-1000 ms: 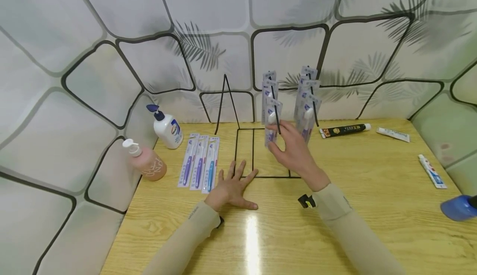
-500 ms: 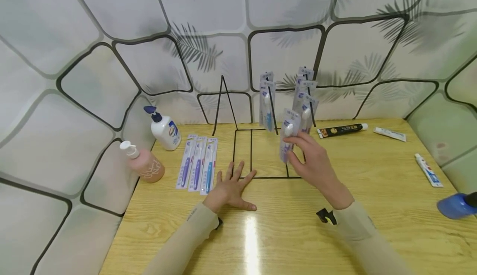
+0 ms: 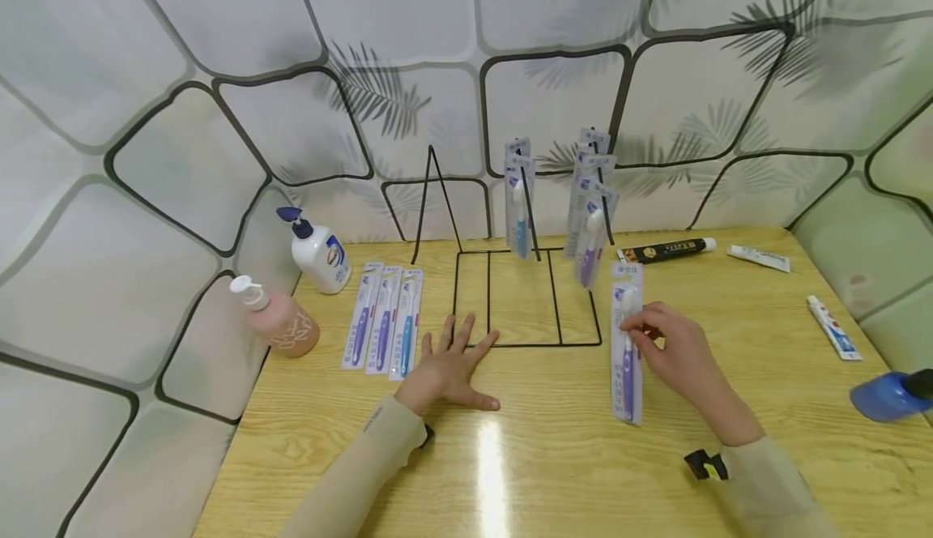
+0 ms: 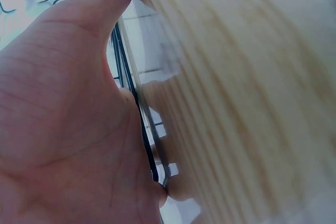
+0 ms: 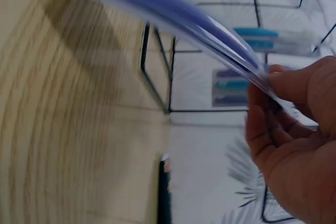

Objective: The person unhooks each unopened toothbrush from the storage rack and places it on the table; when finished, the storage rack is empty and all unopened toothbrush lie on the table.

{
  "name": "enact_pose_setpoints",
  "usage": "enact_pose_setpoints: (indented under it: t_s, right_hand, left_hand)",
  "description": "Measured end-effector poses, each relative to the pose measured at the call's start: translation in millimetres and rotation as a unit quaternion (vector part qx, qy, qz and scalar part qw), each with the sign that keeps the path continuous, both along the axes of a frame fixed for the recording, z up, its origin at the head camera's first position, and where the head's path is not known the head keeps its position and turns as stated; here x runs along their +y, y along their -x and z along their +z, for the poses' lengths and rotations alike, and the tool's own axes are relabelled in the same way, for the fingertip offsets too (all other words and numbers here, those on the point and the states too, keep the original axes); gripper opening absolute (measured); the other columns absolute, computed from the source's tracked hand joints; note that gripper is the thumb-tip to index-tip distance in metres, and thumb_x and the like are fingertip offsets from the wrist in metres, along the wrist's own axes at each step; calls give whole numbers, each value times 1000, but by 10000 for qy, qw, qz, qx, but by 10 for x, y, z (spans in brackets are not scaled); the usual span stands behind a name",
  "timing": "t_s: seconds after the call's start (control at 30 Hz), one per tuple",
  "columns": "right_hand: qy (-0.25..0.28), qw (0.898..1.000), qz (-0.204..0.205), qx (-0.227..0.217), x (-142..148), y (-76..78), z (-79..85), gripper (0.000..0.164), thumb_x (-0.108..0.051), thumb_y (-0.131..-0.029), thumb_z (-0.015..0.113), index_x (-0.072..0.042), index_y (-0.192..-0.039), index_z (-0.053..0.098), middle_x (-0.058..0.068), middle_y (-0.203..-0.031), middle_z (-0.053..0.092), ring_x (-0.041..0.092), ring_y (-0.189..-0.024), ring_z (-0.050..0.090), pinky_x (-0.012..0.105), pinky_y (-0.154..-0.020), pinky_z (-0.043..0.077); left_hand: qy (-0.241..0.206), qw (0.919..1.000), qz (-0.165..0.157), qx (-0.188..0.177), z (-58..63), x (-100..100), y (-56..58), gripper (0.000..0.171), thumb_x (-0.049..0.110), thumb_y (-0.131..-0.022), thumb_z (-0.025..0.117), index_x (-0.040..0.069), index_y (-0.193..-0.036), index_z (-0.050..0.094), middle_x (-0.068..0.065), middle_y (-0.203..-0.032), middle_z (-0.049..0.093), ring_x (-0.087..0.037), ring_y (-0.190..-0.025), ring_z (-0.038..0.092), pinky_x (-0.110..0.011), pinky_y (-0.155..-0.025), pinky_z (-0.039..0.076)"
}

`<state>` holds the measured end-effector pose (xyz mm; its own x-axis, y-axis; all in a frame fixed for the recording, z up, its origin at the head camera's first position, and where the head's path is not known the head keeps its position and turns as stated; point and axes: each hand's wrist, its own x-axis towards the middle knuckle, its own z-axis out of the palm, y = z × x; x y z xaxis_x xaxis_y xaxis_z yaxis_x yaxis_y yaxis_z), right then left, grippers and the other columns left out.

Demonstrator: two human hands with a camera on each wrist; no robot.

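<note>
My right hand (image 3: 674, 352) pinches a packaged purple toothbrush (image 3: 628, 360) by the edge of its clear pack, to the right of the black wire rack (image 3: 560, 299). The right wrist view shows the purple toothbrush (image 5: 178, 11) above the wood, held between thumb and fingers. My left hand (image 3: 450, 372) lies with spread fingers at the rack's front left corner, palm toward the table. More packaged toothbrushes hang on two rack hooks: a blue one (image 3: 521, 226) in front on the middle hook and a purple one (image 3: 589, 250) in front on the right hook. The left hook (image 3: 425, 206) bears none.
Several packaged toothbrushes, three of them side by side (image 3: 384, 323), lie left of the rack. Two pump bottles, one white (image 3: 322, 258) and one pink (image 3: 284, 323), stand at the left. Toothpaste tubes (image 3: 666, 251) and a blue bottle (image 3: 885, 396) lie at the right.
My right hand has taken the front purple toothbrush off the middle hook and moved it right and toward me. A blue toothbrush now shows in front there. The left hand stays put.
</note>
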<state>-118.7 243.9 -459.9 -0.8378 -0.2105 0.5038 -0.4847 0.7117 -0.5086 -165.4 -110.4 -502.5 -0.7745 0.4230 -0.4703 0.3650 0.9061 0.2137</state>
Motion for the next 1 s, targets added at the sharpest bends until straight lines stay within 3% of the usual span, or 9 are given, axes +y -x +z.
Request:
enact_pose_setpoints:
  t_s: [0.07, 0.17, 0.27, 0.4, 0.63, 1.0]
  right_hand:
    - [1, 9973, -133, -729, 84, 76, -38, 18, 10, -87, 71, -6, -96, 72, 8, -91, 69, 2, -66, 55, 20, -57, 47]
    - [-50, 9851, -255, -1700, 194, 220, -91, 11, 2, -93, 67, -4, -102, 67, 13, -96, 69, 7, -69, 60, 23, -57, 48]
    - [-214, 9734, -272, -2266, 278, 375, -154, 10, -3, -95, 66, -3, -105, 65, 15, -97, 70, 16, -77, 65, 28, -62, 51]
    - [-465, 9641, -155, -2609, 342, 549, -233, 7, -5, -95, 67, -2, -101, 68, 15, -93, 70, 24, -82, 65, 34, -69, 52]
    - [-739, 9467, -69, -3134, 383, 720, -314, 6, -8, -93, 68, -2, -94, 68, 9, -84, 67, 17, -74, 58, 32, -68, 46]
    - [-1163, 9368, -316, -3283, 349, 688, -274, 14, -14, -92, 69, -1, -93, 65, 12, -82, 67, 20, -70, 56, 32, -63, 44]
  left_hand:
    - [22, 10000, -8, 16, 6, -2, -1, 118, 80, -73, 70, 48, -161, -3, -1, -170, -24, -36, -156, -23, -73, -120, -1]
    - [72, 9999, -79, 112, 37, 3, -18, 117, 81, -74, 68, 46, -162, -1, -3, -171, -22, -38, -156, -20, -74, -120, 2]
    - [136, 9996, -147, 203, 61, 8, -34, 117, 83, -74, 66, 45, -162, 0, -4, -171, -21, -39, -157, -18, -74, -119, 4]
    - [155, 9995, -135, 238, 66, 8, -45, 117, 83, -74, 66, 44, -163, 1, -5, -171, -19, -39, -157, -17, -74, -119, 5]
    - [108, 9997, -112, 189, 63, 5, -33, 118, 83, -73, 67, 44, -162, 0, -4, -171, -20, -40, -157, -18, -74, -119, 3]
    - [-44, 10000, -22, 55, -39, -17, 5, 120, 86, -70, 66, 49, -160, -4, -1, -170, -25, -38, -156, -23, -75, -119, -1]
